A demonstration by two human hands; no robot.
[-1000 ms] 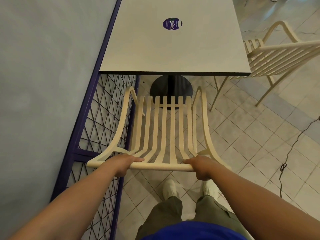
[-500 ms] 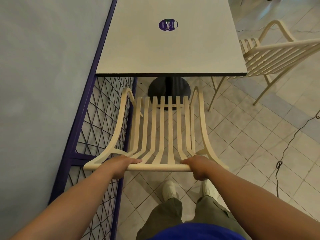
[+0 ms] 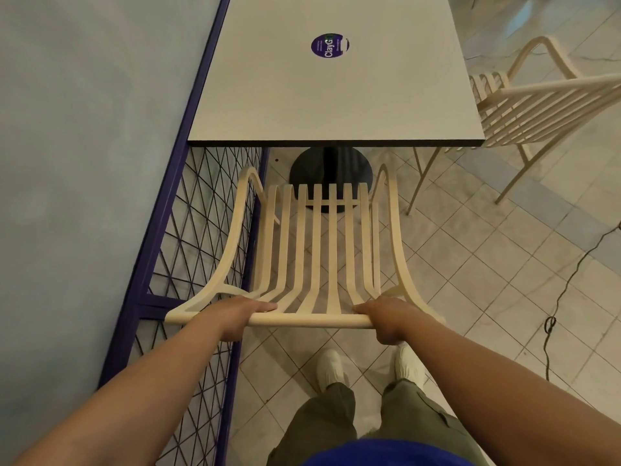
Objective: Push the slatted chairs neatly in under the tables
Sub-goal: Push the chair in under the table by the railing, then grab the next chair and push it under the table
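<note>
Pale floor tiles run diagonally under everything, and a grey-blue wall fills the left side. Along the foot of that wall runs a purple mesh fence. A square grey table stands against the fence on a black round base, with a round purple sticker near the middle of its top.

The cream slatted chair stands in front of the table's near edge, facing it, its left armrest just beside the fence. The front ends of its seat slats and armrests lie just short of the table edge, and none of the chair is hidden under the top. Through the slats the black base is visible.

Both hands are on the top rail of the chair's back. The left hand grips the rail near its left end, fingers curled over the front of it. The right hand grips the rail near its right end, knuckles up and fingers wrapped round it. Both arms reach forward, nearly straight.

A second slatted chair stands at the table's right side, turned at an angle, and one of its legs shows below the table's corner. A thin black cable trails across the tiles at the far right. Below the rail are two white shoes and olive trousers.
</note>
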